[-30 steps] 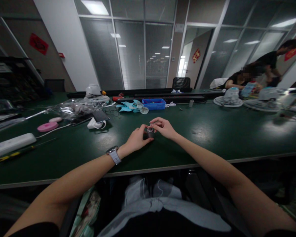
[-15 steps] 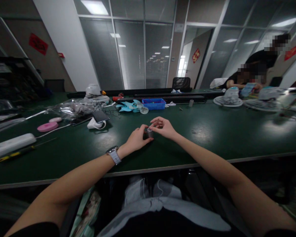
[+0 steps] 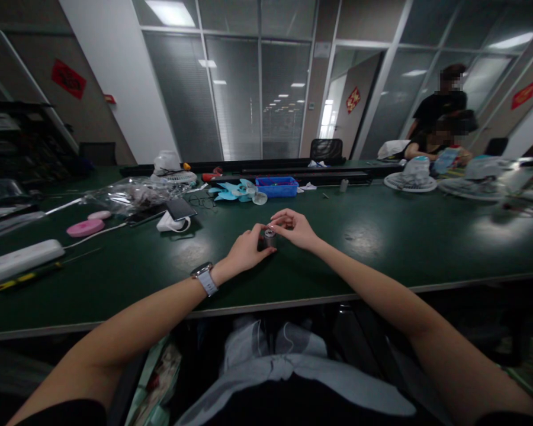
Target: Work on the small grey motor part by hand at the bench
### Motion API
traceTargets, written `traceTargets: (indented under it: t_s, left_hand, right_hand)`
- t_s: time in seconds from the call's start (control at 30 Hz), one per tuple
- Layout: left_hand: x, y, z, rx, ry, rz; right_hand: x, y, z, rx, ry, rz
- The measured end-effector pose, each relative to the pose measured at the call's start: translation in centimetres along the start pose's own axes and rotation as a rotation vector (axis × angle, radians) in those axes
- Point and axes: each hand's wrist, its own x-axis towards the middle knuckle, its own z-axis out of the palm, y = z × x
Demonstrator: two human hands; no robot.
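Observation:
A small grey metal cylinder (image 3: 270, 238) stands on the green table in front of me, with darker details on its top. My left hand (image 3: 247, 248) is closed around its left side, thumb in front and fingers behind. Just above the cylinder's top rim, the thumb and fingertips of my right hand (image 3: 296, 229) are pinched together. Whatever sits between those fingertips is too small to make out.
Behind my hands are a blue basket (image 3: 276, 187), light-blue fan blades (image 3: 233, 190) and another small cylinder (image 3: 344, 185). To the left lie a white power strip (image 3: 22, 261), a yellow-handled screwdriver (image 3: 24, 278) and a pink disc (image 3: 85, 228). Two people are at the far right.
My right fingertips have shifted very slightly, showing more of the cylinder's top. My left hand keeps its hold. The standing person at the far right has moved left and straightened up.

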Motion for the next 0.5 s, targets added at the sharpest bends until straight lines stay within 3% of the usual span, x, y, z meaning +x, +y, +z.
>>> traceTargets:
  t_s: [0.2,0.5]
  left_hand:
    - [0.0,0.3,-0.1,0.185,0.037,-0.056]
    - [0.2,-0.1,-0.2,0.175,-0.006,-0.104]
  right_hand:
    - [0.5,1.4,-0.9,-0.088,0.09,0.091]
    - [0.1,1.8,-1.0,-0.216,-0.049,0.201]
